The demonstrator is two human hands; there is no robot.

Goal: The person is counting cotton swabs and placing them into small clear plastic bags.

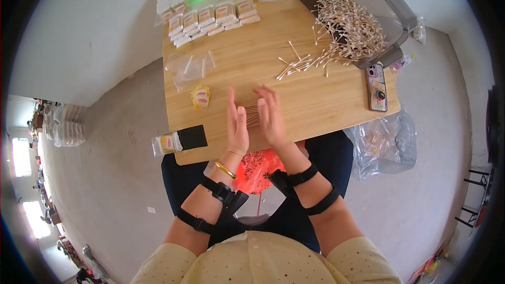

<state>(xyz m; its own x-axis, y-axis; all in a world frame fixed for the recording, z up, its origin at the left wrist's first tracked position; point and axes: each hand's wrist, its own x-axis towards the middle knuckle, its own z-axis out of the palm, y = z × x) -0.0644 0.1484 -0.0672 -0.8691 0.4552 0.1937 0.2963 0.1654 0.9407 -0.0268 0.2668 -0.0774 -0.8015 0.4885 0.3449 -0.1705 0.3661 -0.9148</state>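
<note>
A small bundle of cotton swabs (252, 116) lies crosswise between my palms, low on the wooden table. My left hand (238, 129) stands on edge at the bundle's left end, fingers stretched out straight. At the right end is my right hand (271, 119), its fingers extended and slightly bent, a little blurred. Both palms face inward against the swab ends; whether they press hard, I cannot tell. Left of my left hand is a small stack of yellow and white printed cards (200, 98). More swabs (298, 64) lie loose beyond my right hand.
A grey translucent bin (392, 0) spills a heap of swabs (353, 29) at the far right. Packed swab bundles (208, 17) stand in rows at the far left, near clear bags (190, 68). A phone (376, 88) lies at right; a black pad (193, 137) is near left.
</note>
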